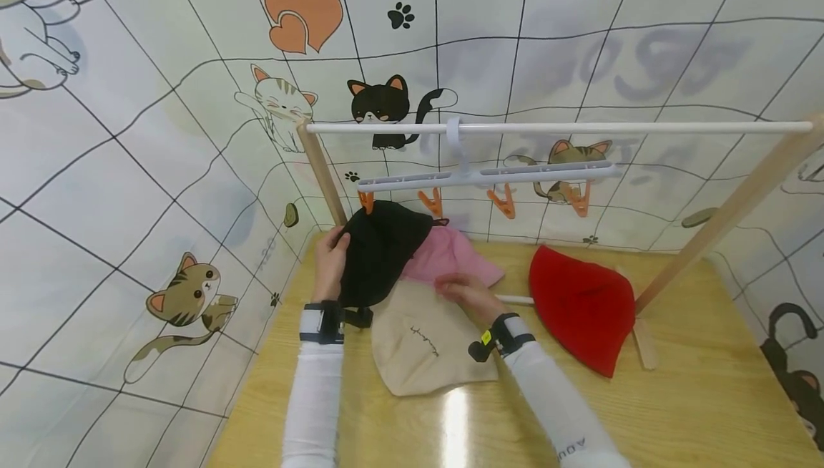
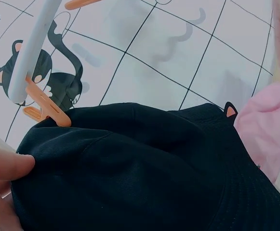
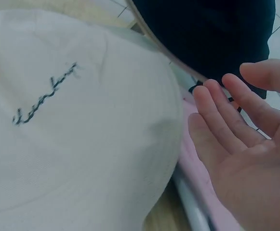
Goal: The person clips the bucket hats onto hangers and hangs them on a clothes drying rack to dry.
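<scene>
A black bucket hat [image 1: 380,250] hangs from the leftmost orange clip [image 2: 49,107] of a pale clip hanger [image 1: 473,178]. My left hand [image 1: 330,262] pinches the hat's left side, thumb [image 2: 9,164] on the front of the fabric. My right hand [image 1: 473,295] holds nothing; its fingers are loosely bent near the black hat's lower edge in the right wrist view. Below that hand lies a cream bucket hat [image 3: 91,144] with dark stitched lettering. A pink hat [image 1: 450,257] lies behind, partly hidden by the black and cream ones.
The hanger hooks over a white rail [image 1: 579,127] on wooden posts [image 1: 727,214]. More orange clips [image 1: 502,202] hang along the hanger. A red bucket hat [image 1: 582,307] lies on the wooden table [image 1: 695,411] by the right post. Cat-print sheeting surrounds the table.
</scene>
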Available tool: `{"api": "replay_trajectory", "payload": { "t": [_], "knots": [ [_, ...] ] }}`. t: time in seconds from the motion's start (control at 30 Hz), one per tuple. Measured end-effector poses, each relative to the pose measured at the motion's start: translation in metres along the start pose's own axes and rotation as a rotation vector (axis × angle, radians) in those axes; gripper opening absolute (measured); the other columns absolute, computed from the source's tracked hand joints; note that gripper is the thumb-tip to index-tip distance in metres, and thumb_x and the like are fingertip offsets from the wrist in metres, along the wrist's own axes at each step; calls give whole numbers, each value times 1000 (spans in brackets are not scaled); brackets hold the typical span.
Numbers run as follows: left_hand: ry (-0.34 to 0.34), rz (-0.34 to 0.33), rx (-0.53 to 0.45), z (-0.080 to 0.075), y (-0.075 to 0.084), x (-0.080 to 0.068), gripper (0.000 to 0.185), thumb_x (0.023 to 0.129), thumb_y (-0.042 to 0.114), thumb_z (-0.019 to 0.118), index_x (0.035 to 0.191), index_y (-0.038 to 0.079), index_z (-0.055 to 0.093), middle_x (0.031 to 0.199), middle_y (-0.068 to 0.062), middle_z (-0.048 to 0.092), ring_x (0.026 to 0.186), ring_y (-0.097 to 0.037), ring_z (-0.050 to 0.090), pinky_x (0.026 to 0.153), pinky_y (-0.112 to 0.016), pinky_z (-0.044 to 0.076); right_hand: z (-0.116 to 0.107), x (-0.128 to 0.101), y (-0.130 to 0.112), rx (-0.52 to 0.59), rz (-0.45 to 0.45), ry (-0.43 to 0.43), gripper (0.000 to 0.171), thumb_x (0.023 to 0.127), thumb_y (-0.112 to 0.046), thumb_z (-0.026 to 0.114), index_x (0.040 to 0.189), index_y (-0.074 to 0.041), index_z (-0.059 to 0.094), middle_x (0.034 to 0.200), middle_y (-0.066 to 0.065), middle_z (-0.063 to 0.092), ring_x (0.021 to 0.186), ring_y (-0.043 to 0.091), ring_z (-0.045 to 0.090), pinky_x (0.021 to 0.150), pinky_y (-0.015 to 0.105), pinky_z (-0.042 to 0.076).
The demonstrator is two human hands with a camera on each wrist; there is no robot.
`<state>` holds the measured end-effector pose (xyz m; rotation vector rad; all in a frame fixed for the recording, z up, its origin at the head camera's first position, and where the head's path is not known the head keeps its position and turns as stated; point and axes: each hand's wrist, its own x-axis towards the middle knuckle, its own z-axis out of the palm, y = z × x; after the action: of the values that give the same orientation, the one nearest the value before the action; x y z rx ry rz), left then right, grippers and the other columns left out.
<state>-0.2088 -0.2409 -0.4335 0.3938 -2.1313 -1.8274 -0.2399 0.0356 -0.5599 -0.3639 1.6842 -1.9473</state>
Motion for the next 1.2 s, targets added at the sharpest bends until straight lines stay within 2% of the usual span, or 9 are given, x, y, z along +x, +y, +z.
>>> {"api": "replay_trajectory", "payload": {
  "t": [0.23, 0.47, 0.7, 0.83, 1.0, 1.2],
  "knots": [
    [40, 33, 3, -8, -6, -1, 25, 98, 4, 49, 117, -10, 60, 116, -23, 56, 107, -30, 49, 98, -42, 36, -1, -10, 13, 7, 37, -28, 38, 96, -6, 53, 129, 12, 49, 129, 28, 51, 119, 37, 49, 101, 34, 40],
    [65, 27, 40, -16, -12, 1, 24, 97, 7, 52, 113, -9, 61, 113, -22, 56, 104, -30, 50, 95, -41, 36, -4, -14, 20, 25, 47, -42, 39, 96, -4, 53, 130, 15, 47, 127, 27, 54, 119, 35, 51, 103, 37, 38],
    [26, 55, 62, -22, -15, 1, 20, 95, 2, 53, 109, -11, 61, 103, -19, 58, 95, -25, 50, 87, -34, 38, -8, -15, 25, 21, 69, -35, 38, 96, -4, 54, 130, 13, 49, 127, 27, 54, 118, 34, 52, 102, 34, 39],
    [-23, 60, 107, -24, -15, 0, 20, 95, -1, 52, 109, -13, 61, 107, -25, 59, 99, -29, 53, 89, -36, 39, -11, -16, 28, 30, 66, -37, 40, 96, -4, 54, 130, 15, 47, 129, 30, 51, 120, 37, 50, 102, 35, 39],
    [-79, 65, 164, -27, -14, 0, 21, 95, -3, 50, 112, -13, 59, 111, -28, 58, 103, -34, 53, 91, -39, 39, -13, -18, 33, 16, 60, -29, 41, 96, -6, 56, 131, 15, 47, 129, 30, 52, 117, 33, 54, 101, 33, 40],
    [-137, 117, 150, -29, -6, -4, 25, 96, -5, 47, 117, -11, 59, 119, -26, 57, 112, -33, 52, 97, -39, 37, -15, -20, 39, 24, 48, -16, 37, 95, -4, 56, 128, 14, 51, 122, 24, 59, 113, 30, 57, 99, 34, 42]
  ]
}}
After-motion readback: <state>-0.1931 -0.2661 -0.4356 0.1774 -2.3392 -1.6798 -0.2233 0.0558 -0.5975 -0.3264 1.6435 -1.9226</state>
